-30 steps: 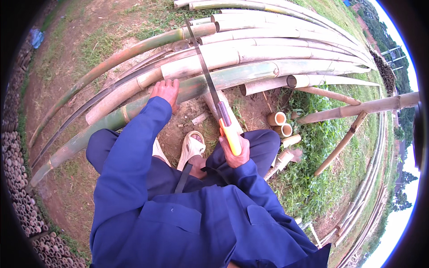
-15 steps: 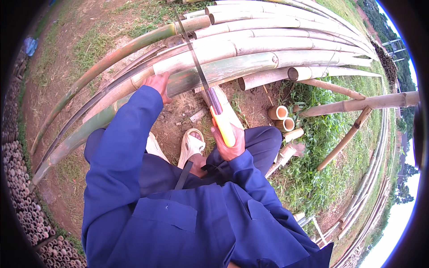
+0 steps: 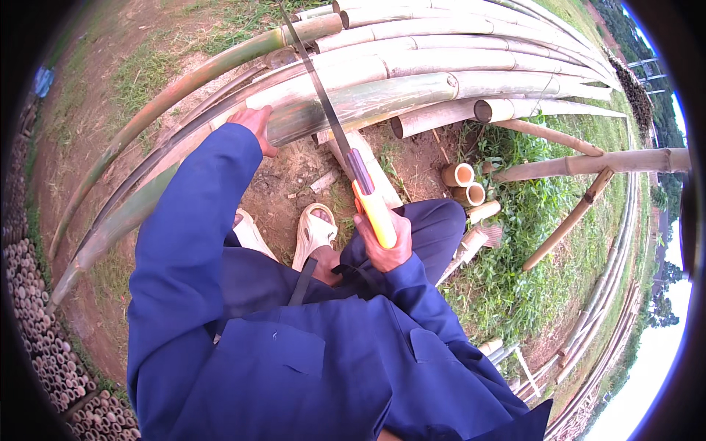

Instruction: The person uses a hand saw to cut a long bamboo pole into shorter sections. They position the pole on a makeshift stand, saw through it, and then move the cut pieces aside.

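My right hand point(image 3: 386, 246) is closed round the orange-yellow handle of a hand saw point(image 3: 323, 99). Its long dark blade slants up and left across a greenish bamboo pole point(image 3: 397, 95), and the far end reaches past the pale poles behind. Left of the blade, my left hand point(image 3: 257, 128) rests on the same pole, fingers curled over its near side and thumb apart. Part of that hand is hidden by the blue sleeve. Whether the blade has cut into the bamboo cannot be made out.
More bamboo poles point(image 3: 434, 65) lie side by side beyond. At right stand short cut bamboo pieces point(image 3: 468, 195) and a bamboo post frame point(image 3: 566, 173). Many stacked bamboo pieces point(image 3: 44, 345) fill the far left edge. My sandalled feet point(image 3: 315, 234) are below the pole.
The saw has been drawn slightly toward me, and my right hand has moved down and right with it. My left hand stays on the pole, shifted a little left in view.
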Demonstrator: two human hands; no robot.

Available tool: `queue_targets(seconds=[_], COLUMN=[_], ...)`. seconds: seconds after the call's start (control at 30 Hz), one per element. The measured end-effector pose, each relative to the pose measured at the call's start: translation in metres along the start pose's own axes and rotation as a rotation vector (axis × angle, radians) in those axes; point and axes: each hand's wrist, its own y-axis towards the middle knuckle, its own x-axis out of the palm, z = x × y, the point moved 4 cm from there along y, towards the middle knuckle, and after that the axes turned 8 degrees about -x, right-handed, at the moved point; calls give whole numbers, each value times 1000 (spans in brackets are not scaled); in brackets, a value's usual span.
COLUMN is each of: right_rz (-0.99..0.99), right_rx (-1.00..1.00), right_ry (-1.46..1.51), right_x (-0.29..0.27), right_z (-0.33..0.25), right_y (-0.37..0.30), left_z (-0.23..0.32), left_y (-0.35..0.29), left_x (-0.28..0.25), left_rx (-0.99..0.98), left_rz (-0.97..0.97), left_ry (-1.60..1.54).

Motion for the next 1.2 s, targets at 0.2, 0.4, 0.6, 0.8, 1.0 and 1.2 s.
queue_targets(seconds=[0.2, 0.4, 0.6, 0.8, 1.0, 1.2], right_rz=[24, 66, -17, -6, 28, -70], right_rx=[-45, -34, 28, 10, 17, 70], right_ry=[-95, 15, -133, -28, -144, -20], right_x=[-31, 1, -43, -10, -60, -23], right_z=[-22, -1, -27, -9, -20, 0], right_y=[-76, 6, -86, 3, -112, -8], left_z=[10, 16, 6, 0, 13, 19], left_y=[-9, -8, -10, -4, -19, -21], left_x=[14, -3, 14, 24, 20, 23], left_rx=[-9, -11, 8, 16, -47, -41], left_rz=[-15, -40, -55, 19, -86, -46], left_ry=[54, -12, -34, -100, -33, -38])
